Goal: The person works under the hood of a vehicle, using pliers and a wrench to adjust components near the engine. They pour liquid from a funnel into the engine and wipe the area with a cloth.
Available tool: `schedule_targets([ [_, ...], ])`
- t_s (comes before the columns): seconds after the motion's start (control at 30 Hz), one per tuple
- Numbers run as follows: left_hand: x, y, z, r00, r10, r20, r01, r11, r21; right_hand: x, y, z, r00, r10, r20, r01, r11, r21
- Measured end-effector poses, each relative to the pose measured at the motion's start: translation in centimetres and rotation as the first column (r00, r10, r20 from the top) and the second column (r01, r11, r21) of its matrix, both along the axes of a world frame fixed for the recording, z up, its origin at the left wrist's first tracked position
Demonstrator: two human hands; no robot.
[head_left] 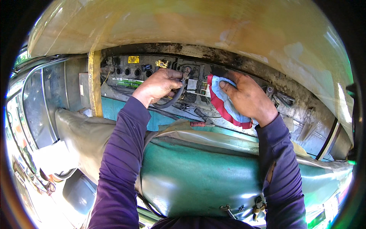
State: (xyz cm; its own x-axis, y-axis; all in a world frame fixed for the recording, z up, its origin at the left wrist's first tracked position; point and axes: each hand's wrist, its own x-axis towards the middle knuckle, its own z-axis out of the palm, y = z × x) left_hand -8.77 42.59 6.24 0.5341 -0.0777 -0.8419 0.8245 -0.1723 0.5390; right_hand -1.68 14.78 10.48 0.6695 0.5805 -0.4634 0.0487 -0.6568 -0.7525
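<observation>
My left hand (162, 84) is closed, its thumb and fingers pinching a thick black cable (176, 100) close to the metal ring lug (187, 70) at its end. That cable bends down below the hand. Just beyond the fingers, a brass terminal clamp (162, 63) sits on a dirty battery (126, 65) with a row of round black caps. My right hand (249, 95) grips a folded light-blue cloth (222, 95) with a red border. It hangs over the right part of the battery bay, apart from the left hand. Some right fingers are hidden behind the cloth.
A brownish panel (183, 28) arches over the bay. Left of the battery stands a yellow upright bar (95, 84). A red-handled tool (197, 124) lies at the near edge, before a green padded seat (198, 171). A wrench (228, 210) rests low on the seat.
</observation>
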Motion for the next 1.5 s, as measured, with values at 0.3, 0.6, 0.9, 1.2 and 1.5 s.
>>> schedule_targets([
  [0.3,0.5,-0.6,0.4,1.0,0.018,-0.022,-0.017,0.998,0.054,0.1,0.0,0.1,0.999,0.022,0.042,-0.022,1.0,0.011],
  [0.6,0.3,-1.0,0.1,0.96,0.269,-0.072,-0.271,0.962,-0.021,0.1,0.0,0.2,1.0,0.015,0.0,-0.015,1.0,0.005],
  [0.9,0.5,-1.1,0.1,0.935,0.354,-0.004,-0.354,0.934,-0.046,0.4,0.1,0.8,0.997,0.029,-0.072,-0.033,0.998,-0.05],
  [1.2,0.7,-1.0,0.5,0.949,0.314,0.029,-0.315,0.948,0.043,0.4,0.3,0.9,0.997,0.046,-0.058,-0.049,0.998,-0.051],
  [1.5,0.9,-0.6,1.5,0.944,0.329,-0.038,-0.328,0.944,0.02,0.0,0.4,1.3,1.0,-0.014,-0.02,0.014,1.0,0.022],
])
